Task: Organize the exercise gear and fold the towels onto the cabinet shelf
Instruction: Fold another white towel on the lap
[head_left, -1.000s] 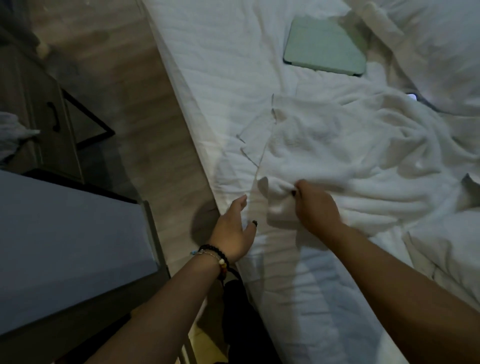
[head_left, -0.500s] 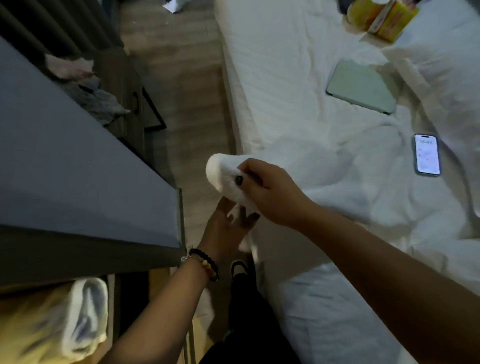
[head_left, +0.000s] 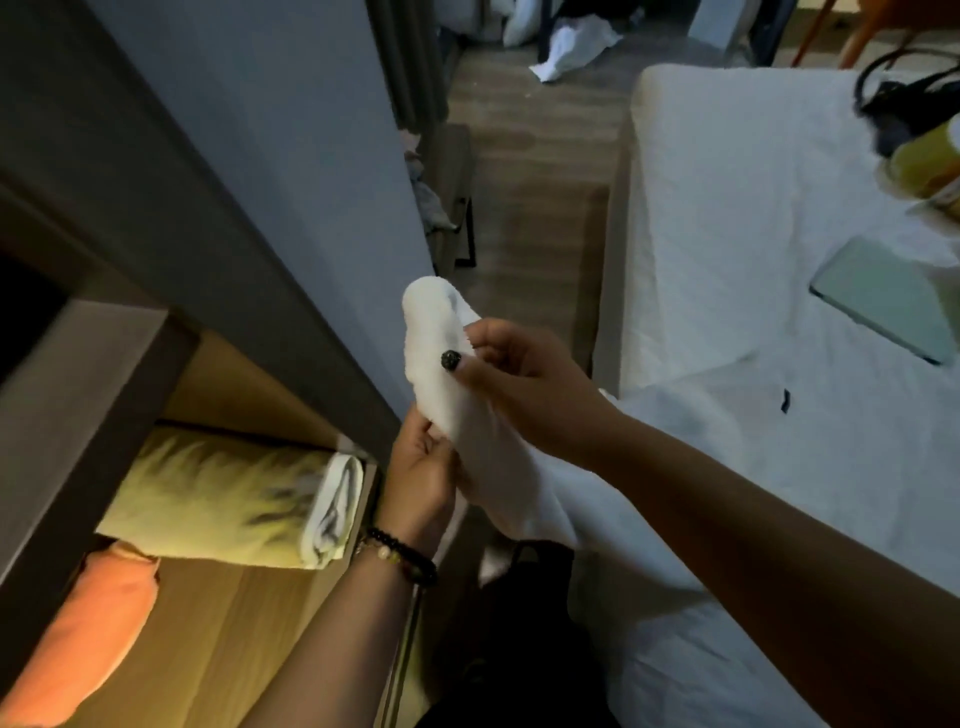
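A white towel (head_left: 441, 374) hangs in the air between the cabinet and the bed, its lower part trailing back toward the bed. My right hand (head_left: 514, 379) pinches its upper end, thumb on the cloth. My left hand (head_left: 421, 473), with bead bracelets at the wrist, grips the towel from below. On the lit cabinet shelf (head_left: 218, 639) lies a rolled towel (head_left: 234, 499) that looks yellow in the shelf light, with white rolled ends, and an orange roll (head_left: 88, 623) lies in front of it.
The cabinet's grey side panel (head_left: 270, 171) stands just left of the towel. The white bed (head_left: 753, 218) fills the right side, with a pale green tablet (head_left: 883, 301), yellow packets (head_left: 930, 161) and a dark bag (head_left: 904, 98) on it. White cloth (head_left: 571, 47) lies on the wooden floor beyond.
My right hand lifted the towel's end off the bed and carried it left toward the cabinet. My left hand rose and took hold of it from below. My view turned to the shelf.
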